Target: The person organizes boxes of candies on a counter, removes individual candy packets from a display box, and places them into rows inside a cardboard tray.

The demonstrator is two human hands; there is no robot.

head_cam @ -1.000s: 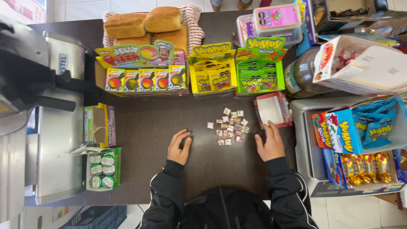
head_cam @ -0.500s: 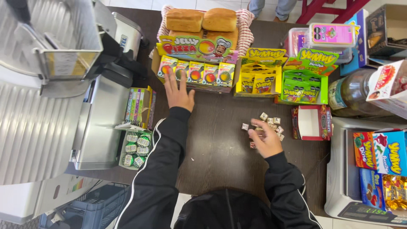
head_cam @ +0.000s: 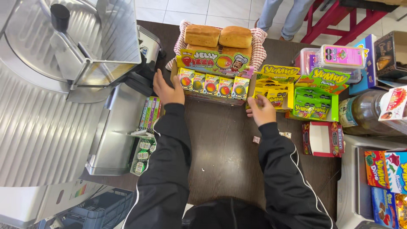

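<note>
So, head view, hands: both are at the far row of sweet boxes, arms stretched across the dark counter (head_cam: 220, 148).
Left hand (head_cam: 167, 90): fingers spread open and flat against the left end of the jelly sweet display box (head_cam: 214, 80), at about 11 o'clock from the person; nothing is clasped in it.
Right hand (head_cam: 262, 111): fingers curled together at the front of the yellow sweet box (head_cam: 275, 91), at about 12 o'clock; I cannot tell whether they pinch a sweet (the palm hides it).
Loose sweets: one small wrapped sweet (head_cam: 256, 139) lies just beside the right wrist, another (head_cam: 286, 135) on its other side.
Open red carton (head_cam: 322, 138): at about 2 o'clock, looks empty.
Progress: I judge the counter nearly tidied; the two strays are left.
Bread loaves (head_cam: 218, 36): behind the display box, untouched.
</note>
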